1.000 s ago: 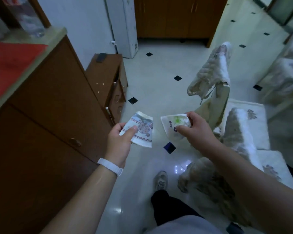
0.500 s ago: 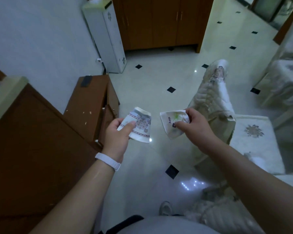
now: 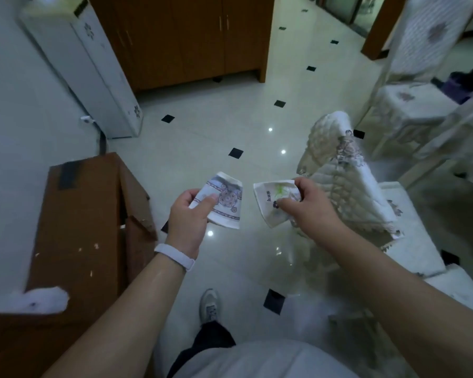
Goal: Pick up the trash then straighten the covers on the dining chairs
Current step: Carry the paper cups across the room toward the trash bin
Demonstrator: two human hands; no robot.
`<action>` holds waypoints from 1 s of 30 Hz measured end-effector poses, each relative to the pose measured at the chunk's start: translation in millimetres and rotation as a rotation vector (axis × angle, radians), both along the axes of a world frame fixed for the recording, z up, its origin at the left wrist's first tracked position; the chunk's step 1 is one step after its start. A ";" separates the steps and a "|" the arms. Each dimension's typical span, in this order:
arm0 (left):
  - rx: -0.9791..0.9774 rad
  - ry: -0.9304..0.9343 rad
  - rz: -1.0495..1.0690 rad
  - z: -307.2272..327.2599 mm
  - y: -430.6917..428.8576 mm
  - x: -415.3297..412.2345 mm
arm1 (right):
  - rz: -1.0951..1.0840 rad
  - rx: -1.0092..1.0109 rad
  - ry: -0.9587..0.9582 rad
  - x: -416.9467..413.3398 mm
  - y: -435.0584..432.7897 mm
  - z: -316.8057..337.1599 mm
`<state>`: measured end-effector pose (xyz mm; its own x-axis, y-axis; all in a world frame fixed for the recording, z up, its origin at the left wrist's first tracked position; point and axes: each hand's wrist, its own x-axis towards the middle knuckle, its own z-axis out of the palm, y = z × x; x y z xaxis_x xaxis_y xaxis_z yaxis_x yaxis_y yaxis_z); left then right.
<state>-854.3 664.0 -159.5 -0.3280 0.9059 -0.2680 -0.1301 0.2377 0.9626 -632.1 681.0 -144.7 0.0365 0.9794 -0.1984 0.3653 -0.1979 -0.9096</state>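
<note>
My left hand (image 3: 187, 219) pinched a flattened cup (image 3: 225, 205), thumb on top. My right hand (image 3: 309, 204) gripped a crumpled cup (image 3: 271, 203). Both hung over the floor (image 3: 202, 148), with the rumpled cover (image 3: 344, 181) just beside my right hand.

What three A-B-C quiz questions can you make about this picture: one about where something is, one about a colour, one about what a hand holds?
1. Where is the white wristband? A. left wrist B. right wrist C. floor
2. What colour are the small floor squares? A. red B. black C. yellow
3. What does the right hand have in its grip? A. nothing B. a crushed paper cup C. a shoe
Answers: A, it circles the left wrist; B, they are plainly black; B, the hand pinches it.
</note>
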 end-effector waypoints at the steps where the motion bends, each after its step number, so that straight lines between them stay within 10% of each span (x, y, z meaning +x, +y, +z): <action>1: 0.002 -0.001 -0.034 2.4 19.9 -8.9 | -0.029 -0.004 -0.007 -8.9 12.4 0.8; 30: 0.018 0.052 -0.315 21.4 454.5 2.1 | -0.320 0.017 0.033 -1.2 389.8 1.9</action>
<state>-852.1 1118.5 -138.1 -0.0432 0.9696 -0.2410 -0.0033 0.2411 0.9705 -633.3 1070.8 -142.7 0.3367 0.9226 -0.1883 0.2570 -0.2824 -0.9242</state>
